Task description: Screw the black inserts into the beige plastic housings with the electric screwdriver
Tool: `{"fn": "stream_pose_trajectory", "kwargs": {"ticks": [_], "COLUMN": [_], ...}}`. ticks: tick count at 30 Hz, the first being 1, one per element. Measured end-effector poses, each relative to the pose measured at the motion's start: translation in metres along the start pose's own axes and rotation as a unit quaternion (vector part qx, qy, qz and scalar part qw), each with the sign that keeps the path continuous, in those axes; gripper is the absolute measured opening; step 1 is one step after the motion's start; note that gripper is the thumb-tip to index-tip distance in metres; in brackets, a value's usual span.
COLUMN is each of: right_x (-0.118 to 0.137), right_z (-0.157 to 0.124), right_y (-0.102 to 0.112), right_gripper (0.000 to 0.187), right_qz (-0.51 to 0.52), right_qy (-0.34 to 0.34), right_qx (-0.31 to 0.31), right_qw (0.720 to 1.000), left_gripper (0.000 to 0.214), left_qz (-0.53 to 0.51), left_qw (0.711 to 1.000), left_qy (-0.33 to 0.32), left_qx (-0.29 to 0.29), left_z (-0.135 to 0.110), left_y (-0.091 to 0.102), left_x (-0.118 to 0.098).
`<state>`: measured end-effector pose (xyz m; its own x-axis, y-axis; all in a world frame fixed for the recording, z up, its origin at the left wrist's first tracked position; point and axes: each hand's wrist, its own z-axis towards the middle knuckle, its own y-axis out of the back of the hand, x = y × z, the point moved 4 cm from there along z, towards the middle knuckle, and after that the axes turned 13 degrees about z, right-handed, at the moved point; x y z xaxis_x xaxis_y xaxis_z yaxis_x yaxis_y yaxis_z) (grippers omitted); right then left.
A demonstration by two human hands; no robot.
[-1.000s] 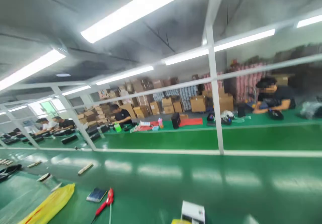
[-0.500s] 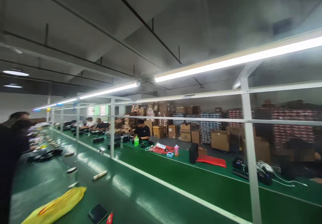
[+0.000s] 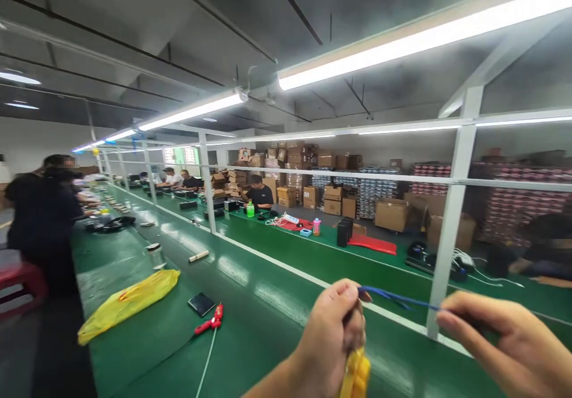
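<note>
Green workbench [image 3: 254,332] extends beyond the left hand [image 3: 333,332] and right hand [image 3: 513,338]; a yellow bag [image 3: 129,302] lies to their left. Just below the left hand: a yellow object [image 3: 356,375]. Both hands pinch a blue cord [image 3: 393,297] between them.

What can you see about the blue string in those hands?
The blue string is thin and looks bendy; cloth or plastic, I can't tell. Held in the air, it stretches from the left hand to the right hand, slanting slightly down, pinched by both. A short loose bit pokes out partway.
</note>
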<state>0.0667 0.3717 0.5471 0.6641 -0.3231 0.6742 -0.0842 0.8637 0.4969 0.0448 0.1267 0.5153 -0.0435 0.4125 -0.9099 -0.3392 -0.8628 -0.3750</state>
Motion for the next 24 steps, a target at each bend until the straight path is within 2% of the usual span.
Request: {"fn": "stream_pose_trajectory", "kwargs": {"ticks": [2,4,7,11,13,15,17,18,19,20,22,24], "right_x": [0.014,0.026,0.035,0.036,0.039,0.046,0.054,0.056,0.055,0.050,0.034,0.014], "right_z": [0.007,0.010,0.010,0.018,0.027,0.030,0.024,0.019,0.013,0.008,-0.006,-0.022], "right_y": [0.021,0.033,0.034,0.034,0.036,0.032,0.015,0.000,-0.018,-0.037,-0.070,-0.084], "right_gripper": [0.045,0.050,0.054,0.048,0.040,0.033,0.029,0.026,0.025,0.031,0.039,0.039], "right_qz": [-0.005,-0.004,-0.005,-0.051,-0.103,-0.167,-0.209,-0.212,-0.204,-0.185,-0.144,-0.114], "right_qy": [0.004,0.013,0.034,0.067,0.087,0.120,0.163,0.176,0.180,0.169,0.114,0.052], "right_qx": [-0.041,-0.082,-0.108,-0.150,-0.190,-0.243,-0.291,-0.291,-0.270,-0.228,-0.172,-0.209], "right_qw": [0.999,0.997,0.994,0.985,0.972,0.948,0.919,0.916,0.924,0.941,0.968,0.970], "left_gripper": [0.034,0.033,0.034,0.039,0.043,0.045,0.045,0.045,0.045,0.045,0.044,0.042], "left_qz": [0.022,0.063,0.123,0.148,0.146,0.131,0.104,0.089,0.073,0.060,0.037,0.016], "left_qw": [1.000,0.997,0.992,0.988,0.986,0.986,0.988,0.990,0.992,0.993,0.995,0.997], "left_qy": [-0.012,-0.027,-0.034,0.001,0.023,0.041,0.049,0.049,0.047,0.046,0.045,0.043], "left_qx": [-0.018,-0.021,-0.010,0.039,0.074,0.097,0.102,0.098,0.093,0.089,0.081,0.067], "left_z": [0.005,0.009,0.014,0.016,0.016,0.014,0.011,0.010,0.008,0.007,0.004,0.002], "left_y": [-0.001,0.000,0.004,0.003,-0.001,-0.007,-0.012,-0.015,-0.018,-0.021,-0.027,-0.029], "left_x": [-0.018,-0.028,-0.031,-0.028,-0.026,-0.025,-0.023,-0.021,-0.019,-0.017,-0.011,-0.006]}}
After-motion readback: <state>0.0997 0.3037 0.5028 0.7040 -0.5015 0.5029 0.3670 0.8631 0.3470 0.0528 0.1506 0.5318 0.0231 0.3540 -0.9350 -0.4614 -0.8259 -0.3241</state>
